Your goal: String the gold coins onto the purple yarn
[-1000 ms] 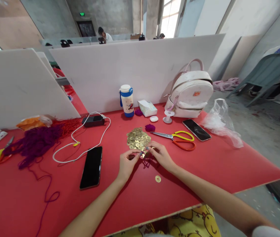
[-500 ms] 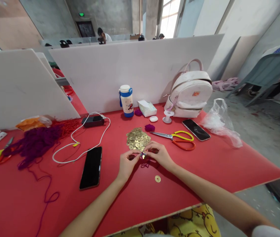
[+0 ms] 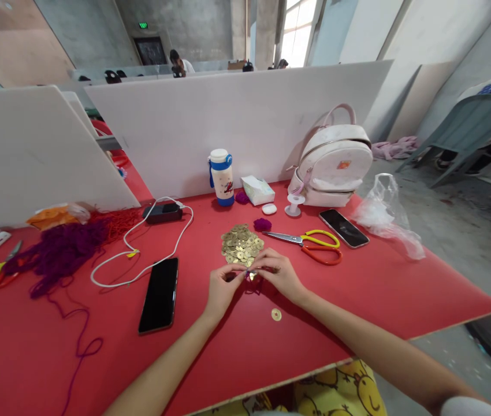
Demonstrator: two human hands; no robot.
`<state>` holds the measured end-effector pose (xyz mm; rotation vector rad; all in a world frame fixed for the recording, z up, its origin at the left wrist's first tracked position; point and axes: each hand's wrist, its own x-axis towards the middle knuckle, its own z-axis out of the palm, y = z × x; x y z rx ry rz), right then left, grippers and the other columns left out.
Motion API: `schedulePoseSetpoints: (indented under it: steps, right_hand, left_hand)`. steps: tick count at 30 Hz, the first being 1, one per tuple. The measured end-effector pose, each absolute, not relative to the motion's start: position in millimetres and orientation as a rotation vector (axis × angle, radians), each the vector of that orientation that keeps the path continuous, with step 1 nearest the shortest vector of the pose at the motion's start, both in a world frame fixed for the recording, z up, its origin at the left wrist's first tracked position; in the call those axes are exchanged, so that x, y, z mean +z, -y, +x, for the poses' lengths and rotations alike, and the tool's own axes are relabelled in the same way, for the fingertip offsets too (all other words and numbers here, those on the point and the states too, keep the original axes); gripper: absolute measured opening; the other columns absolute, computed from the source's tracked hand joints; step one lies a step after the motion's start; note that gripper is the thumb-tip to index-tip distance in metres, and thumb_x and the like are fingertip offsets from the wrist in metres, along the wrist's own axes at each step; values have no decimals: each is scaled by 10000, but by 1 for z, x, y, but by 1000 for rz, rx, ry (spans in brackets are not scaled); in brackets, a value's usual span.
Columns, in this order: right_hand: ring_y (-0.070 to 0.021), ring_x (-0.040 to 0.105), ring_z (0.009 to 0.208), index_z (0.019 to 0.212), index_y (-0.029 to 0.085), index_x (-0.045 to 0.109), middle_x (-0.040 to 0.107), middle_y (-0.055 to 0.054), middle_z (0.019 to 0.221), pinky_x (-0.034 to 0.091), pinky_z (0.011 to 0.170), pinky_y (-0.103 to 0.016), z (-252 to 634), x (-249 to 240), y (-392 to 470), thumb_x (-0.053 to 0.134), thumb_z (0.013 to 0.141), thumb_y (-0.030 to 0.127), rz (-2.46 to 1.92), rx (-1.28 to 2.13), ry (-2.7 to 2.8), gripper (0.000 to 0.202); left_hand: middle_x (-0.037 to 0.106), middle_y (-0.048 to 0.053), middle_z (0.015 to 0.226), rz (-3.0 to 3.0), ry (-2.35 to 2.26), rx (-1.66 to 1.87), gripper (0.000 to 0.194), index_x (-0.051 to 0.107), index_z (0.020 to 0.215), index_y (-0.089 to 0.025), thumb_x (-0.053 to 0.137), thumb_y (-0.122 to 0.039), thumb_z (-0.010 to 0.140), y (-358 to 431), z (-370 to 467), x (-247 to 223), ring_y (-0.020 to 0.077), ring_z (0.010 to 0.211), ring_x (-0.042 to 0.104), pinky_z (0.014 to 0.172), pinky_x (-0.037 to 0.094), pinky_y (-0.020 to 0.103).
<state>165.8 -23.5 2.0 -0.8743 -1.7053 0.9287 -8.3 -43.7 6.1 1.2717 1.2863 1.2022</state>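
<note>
Your left hand (image 3: 220,293) and right hand (image 3: 281,278) pinch the purple cord (image 3: 253,283) just in front of the coin pile (image 3: 240,245); being likely light, soft and limp, it is best gripped close to the knot.

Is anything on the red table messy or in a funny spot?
One gold coin sits alone, away from the coin pile. The purple yarn heap on the left looks tangled, with a loose strand trailing off. Nothing looks spilled or broken.
</note>
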Motion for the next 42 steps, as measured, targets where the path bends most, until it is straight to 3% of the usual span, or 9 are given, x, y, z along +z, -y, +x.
schedulePoseSetpoints:
  steps: [15,24,35,39,42]
  right_hand:
    - [-165,551,694,824,226,722,620,-50,845,450,595,-278,167,1,29,672,840,348,-912,887,1725,132]
    - [-173,570,722,753,211,691,608,-42,814,458,641,-287,168,6,26,652,846,267,-937,963,1695,116]
    - [-170,560,792,985,222,624,586,-59,990,463,681,-280,168,7,26,546,901,233,-958,931,1719,115]
    - [-149,530,696,876,217,640,592,-24,837,439,625,-257,167,5,26,629,848,254,-967,964,1782,48]
    - [-130,514,619,831,203,607,579,8,705,417,568,-236,167,6,27,620,855,304,-965,1150,1767,105]
  left_hand:
    - [759,77,733,1254,-1228,1186,126,750,671,-165,743,-289,647,42,-8,8,208,681,694,641,540,276]
    - [758,77,752,1254,-1228,1154,129,748,706,-160,734,-284,676,43,-8,6,199,676,691,636,540,269]
    - [755,66,774,1185,-1265,1217,130,744,730,-161,728,-280,680,42,-9,5,196,691,691,661,546,275]
    - [757,65,762,1213,-1256,1201,108,749,722,-165,727,-263,682,42,-9,6,196,700,692,662,539,268]
    - [759,69,771,1218,-1254,1204,114,747,720,-163,728,-269,681,42,-9,6,198,709,694,673,540,271]
